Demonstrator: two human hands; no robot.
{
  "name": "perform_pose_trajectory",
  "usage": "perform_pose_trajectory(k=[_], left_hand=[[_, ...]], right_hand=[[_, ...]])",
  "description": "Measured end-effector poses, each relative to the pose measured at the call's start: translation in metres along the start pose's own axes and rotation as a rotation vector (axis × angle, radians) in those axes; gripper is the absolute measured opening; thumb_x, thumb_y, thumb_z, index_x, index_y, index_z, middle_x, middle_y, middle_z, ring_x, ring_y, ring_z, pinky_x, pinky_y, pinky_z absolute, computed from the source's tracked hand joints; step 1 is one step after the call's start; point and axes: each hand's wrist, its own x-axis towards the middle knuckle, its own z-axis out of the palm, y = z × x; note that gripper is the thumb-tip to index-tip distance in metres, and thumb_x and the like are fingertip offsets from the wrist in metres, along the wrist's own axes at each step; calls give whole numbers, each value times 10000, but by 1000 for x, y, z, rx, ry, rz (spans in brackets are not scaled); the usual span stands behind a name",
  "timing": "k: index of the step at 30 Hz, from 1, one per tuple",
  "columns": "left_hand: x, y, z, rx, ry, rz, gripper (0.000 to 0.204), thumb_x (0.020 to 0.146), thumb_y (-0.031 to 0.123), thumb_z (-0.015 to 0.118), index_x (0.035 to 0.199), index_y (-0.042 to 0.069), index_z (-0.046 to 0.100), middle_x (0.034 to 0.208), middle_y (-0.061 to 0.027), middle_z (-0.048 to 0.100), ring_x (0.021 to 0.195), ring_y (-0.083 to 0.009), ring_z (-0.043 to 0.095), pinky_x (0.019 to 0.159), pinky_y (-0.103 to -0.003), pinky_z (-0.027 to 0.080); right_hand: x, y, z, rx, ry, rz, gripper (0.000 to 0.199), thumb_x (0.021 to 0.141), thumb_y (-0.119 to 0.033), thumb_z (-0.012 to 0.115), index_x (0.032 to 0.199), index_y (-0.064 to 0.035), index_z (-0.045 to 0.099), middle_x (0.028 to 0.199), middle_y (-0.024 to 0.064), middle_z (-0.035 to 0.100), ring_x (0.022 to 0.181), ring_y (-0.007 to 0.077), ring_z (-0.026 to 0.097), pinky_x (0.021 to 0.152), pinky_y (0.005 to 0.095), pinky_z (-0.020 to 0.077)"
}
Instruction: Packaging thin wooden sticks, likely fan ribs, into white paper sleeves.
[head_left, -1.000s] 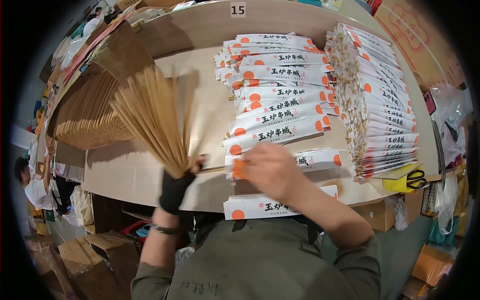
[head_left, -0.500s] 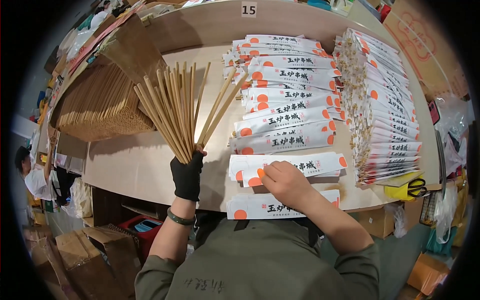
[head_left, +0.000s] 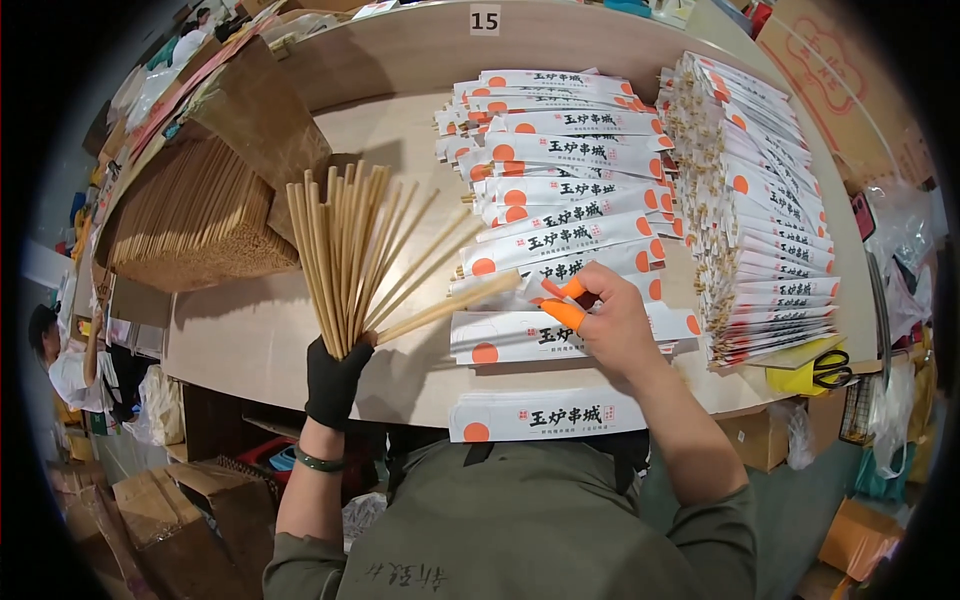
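My left hand (head_left: pixel 337 388), in a black fingerless glove, is closed round the lower ends of a fanned bundle of wooden chopsticks (head_left: pixel 345 250). A pair from the bundle slants out to the right, tips at the mouth of a white paper sleeve (head_left: pixel 531 289). Pinching that sleeve is my right hand (head_left: pixel 618 322), with orange covers on its fingertips; the sleeve is seen nearly end-on and partly hidden by the fingers. Whether the tips are inside cannot be made out. Below it lies a stack of flat printed sleeves (head_left: pixel 490 340), and another sleeve stack (head_left: pixel 500 412) lies at the table's near edge.
A cardboard box (head_left: pixel 250 110) packed with loose chopsticks (head_left: pixel 200 215) stands at left. Filled chopstick sleeves (head_left: pixel 575 148) are heaped at the middle back, with a taller pile of filled sleeves (head_left: pixel 780 240) at right. Black-handled scissors (head_left: pixel 832 368) lie by the right edge.
My right hand has lifted a sleeve off the stack and turned it toward the chopsticks. My left hand has come lower and left, tipping one pair over to the right.
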Motion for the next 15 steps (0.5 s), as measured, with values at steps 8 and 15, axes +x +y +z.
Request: perform_pose_trajectory(k=[8, 15], left_hand=[[8, 12, -22, 199, 51, 307, 198, 792, 152, 731, 859, -10, 639, 714, -49, 646, 667, -123, 596, 611, -287, 481], [13, 21, -4, 187, -71, 352, 230, 769, 178, 755, 897, 8, 668, 793, -105, 682, 741, -168, 649, 674, -307, 502]], right_hand=[[-3, -9, -17, -220, -198, -71, 106, 774, -61, 739, 815, -8, 657, 712, 30, 512, 640, 119, 463, 600, 268, 388], [-3, -15, 6, -593, -56, -688, 189, 722, -139, 751, 879, -48, 697, 763, 50, 586, 714, 202, 566, 630, 308, 443]])
